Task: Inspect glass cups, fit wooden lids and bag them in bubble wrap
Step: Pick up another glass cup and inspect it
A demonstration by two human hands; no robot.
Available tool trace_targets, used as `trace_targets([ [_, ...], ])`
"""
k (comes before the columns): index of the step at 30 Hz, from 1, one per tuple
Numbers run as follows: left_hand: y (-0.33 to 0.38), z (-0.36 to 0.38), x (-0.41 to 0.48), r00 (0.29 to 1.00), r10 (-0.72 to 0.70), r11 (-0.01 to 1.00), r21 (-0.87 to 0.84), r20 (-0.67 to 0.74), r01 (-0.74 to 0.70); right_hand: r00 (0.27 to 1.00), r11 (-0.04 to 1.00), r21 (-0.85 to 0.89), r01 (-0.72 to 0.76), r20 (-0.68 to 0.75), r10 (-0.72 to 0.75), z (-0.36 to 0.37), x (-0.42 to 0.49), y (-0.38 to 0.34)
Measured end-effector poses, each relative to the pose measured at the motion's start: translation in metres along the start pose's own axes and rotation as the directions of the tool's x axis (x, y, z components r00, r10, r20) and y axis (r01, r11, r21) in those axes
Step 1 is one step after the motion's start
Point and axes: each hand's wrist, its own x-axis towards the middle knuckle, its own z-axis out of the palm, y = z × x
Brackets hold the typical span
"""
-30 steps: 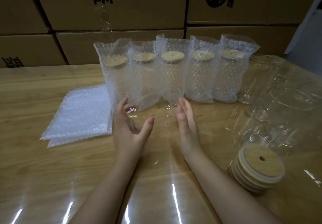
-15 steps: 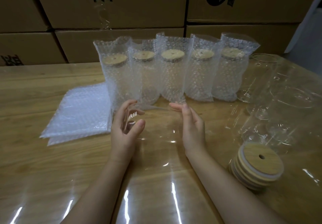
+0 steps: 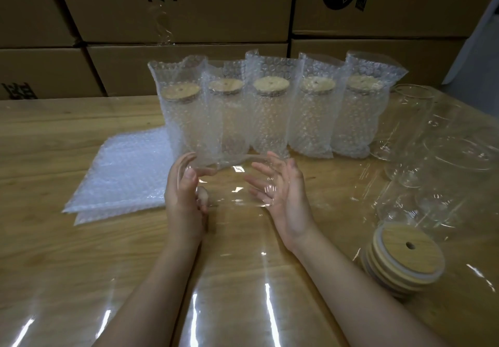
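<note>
Now glass cup held on its side above table, between both hands, just in front of row of five bagged cups. Left hand grips one end, thumb and fingers curled round glass. Right hand cradles other end, fingers spread, nearly straight. Flat bubble wrap bags lie left; stack of wooden lids near right forearm; bare glass cups far right
</note>
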Motion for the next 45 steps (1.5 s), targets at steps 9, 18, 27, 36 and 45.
trace_targets([
  [9,0.0,0.009,-0.016,0.955,0.284,0.917,0.267,0.084,-0.296,0.992,0.999,-0.018,-0.043,-0.116,0.04,-0.008,0.007,0.012],
  [18,-0.004,0.007,-0.009,0.951,0.299,0.897,0.314,0.085,-0.31,0.987,0.99,-0.128,0.063,-0.142,-0.081,-0.005,0.005,0.017],
  [27,-0.006,0.002,-0.008,0.977,0.202,0.878,0.431,0.062,-0.208,0.955,0.939,-0.27,0.213,-0.145,-0.259,-0.008,0.003,0.018],
  [36,0.004,0.003,-0.009,0.996,0.08,0.949,0.302,0.034,-0.086,0.931,0.898,-0.321,0.3,-0.105,-0.349,-0.007,0.0,0.013],
  [45,0.002,0.001,-0.001,1.0,-0.015,0.996,0.088,0.025,0.012,0.93,0.946,-0.118,0.301,-0.182,-0.318,-0.003,0.001,0.011],
])
